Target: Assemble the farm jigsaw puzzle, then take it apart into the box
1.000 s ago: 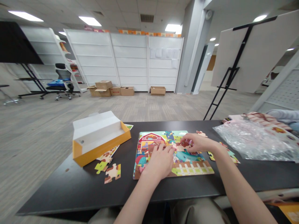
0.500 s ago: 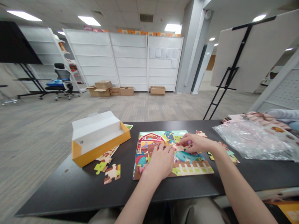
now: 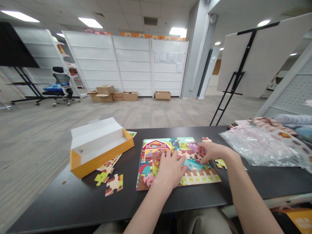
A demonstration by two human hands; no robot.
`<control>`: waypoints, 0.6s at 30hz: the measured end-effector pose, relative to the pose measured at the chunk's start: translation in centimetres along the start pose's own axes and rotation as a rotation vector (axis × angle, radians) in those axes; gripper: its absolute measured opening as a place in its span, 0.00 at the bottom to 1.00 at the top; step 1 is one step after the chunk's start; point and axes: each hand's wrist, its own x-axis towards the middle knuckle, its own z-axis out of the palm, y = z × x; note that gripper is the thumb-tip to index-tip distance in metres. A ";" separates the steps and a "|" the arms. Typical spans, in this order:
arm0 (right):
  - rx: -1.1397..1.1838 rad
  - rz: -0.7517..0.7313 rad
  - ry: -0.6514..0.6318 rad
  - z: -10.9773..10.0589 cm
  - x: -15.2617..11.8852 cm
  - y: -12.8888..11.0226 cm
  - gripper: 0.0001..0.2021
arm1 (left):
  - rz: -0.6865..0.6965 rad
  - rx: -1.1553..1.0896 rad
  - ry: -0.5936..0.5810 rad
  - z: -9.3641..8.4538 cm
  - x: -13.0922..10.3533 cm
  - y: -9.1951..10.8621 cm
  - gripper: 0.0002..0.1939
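Observation:
A farm-scene jigsaw puzzle (image 3: 200,177) lies on the black table, with a red barn at upper left and a white fence along its lower right. My left hand (image 3: 170,167) rests on its middle, palm down and fingers spread, hiding part of the picture. At the puzzle's right side, my right hand (image 3: 211,152) has its fingers curled and pinched at a brown-and-cream puzzle piece (image 3: 199,158), which they partly cover. Loose pieces lie beyond that hand, among them a yellow-green piece (image 3: 220,163) and a brown-and-cream one (image 3: 206,139).
At the left stands an open yellow box (image 3: 104,154) with a white inside. Beside it lie a cow-patterned puzzle piece (image 3: 114,185) and a green piece (image 3: 101,178). A clear plastic bag (image 3: 260,146) and folded cloths (image 3: 275,125) cover the table's right end.
My right hand has shifted right from the puzzle's upper middle to its right side, uncovering a pink pig and brown patches. My left hand stays on the puzzle, its thumb spread further out.

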 end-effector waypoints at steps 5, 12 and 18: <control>0.005 0.060 -0.012 -0.2 -0.2 0.4 0.23 | 0.018 -0.012 -0.003 0.1 0.1 0.1 0.20; 0.021 0.148 -0.007 -0.5 -0.2 3.1 0.14 | 0.084 -0.061 -0.006 0.4 0.1 0.1 0.23; -0.072 0.064 0.278 -1.1 0.4 3.1 0.12 | 0.075 -0.074 -0.002 0.2 0.0 0.2 0.23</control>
